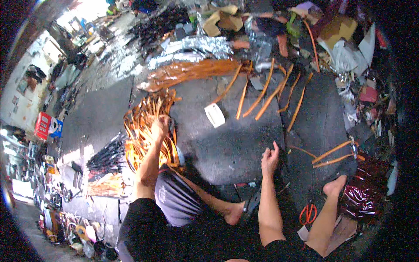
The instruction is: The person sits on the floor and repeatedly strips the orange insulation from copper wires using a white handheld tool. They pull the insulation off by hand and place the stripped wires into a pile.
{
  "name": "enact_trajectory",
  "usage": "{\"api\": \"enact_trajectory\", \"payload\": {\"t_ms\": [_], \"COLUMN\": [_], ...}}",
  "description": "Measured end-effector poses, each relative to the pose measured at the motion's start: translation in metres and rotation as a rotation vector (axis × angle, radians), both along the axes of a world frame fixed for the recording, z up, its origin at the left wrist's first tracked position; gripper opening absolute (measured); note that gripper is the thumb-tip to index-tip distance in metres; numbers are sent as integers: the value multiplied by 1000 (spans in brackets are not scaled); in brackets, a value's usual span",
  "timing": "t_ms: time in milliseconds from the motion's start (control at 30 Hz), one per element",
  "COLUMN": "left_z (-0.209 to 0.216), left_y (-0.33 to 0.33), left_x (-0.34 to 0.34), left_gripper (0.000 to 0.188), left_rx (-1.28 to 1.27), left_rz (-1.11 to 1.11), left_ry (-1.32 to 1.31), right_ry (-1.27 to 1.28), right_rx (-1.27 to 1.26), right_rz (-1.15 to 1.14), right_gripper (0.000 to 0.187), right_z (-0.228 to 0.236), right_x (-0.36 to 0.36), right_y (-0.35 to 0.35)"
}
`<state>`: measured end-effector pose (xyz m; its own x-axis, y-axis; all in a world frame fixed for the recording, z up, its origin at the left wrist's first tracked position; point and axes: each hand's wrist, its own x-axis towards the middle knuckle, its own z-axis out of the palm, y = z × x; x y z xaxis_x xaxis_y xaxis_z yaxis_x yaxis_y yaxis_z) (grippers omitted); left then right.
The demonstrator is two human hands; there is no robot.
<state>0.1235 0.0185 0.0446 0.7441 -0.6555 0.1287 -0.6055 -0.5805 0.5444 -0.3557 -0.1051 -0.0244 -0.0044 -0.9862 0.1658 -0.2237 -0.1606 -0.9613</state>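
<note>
Left hand (pixel 160 125): fingers curled at the straps (pixel 140 133), whether gripping one I cannot tell | Right hand (pixel 270 159): half open, nothing seen inside, above mat (pixel 209 150) | Straps: heaped at mat's left side

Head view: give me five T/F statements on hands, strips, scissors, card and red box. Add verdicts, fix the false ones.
1. The left hand is at the pile of orange strips. True.
2. The right hand has the scissors in its grip. False: the scissors lie apart from it, nearer the lower edge of the picture, and no object shows in that hand.
3. The white card lies on the dark mat. True.
4. The red box is at the right side of the view. False: it is at the left side.
5. Several loose orange strips lie to the right of the white card. True.
</note>
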Motion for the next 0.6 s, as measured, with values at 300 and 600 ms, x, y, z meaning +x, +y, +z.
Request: {"api": "enact_trajectory", "payload": {"t_ms": [300, 600], "left_z": [-59, 178], "left_y": [-22, 71], "left_x": [19, 29], "left_gripper": [31, 28], "left_rx": [-201, -616], "left_rz": [202, -155], "left_ry": [-292, 357], "right_ry": [176, -84], "right_rx": [13, 193], "right_rz": [8, 71], "right_gripper": [45, 48], "right_z": [6, 26], "right_x": [9, 7], "right_y": [5, 13]}}
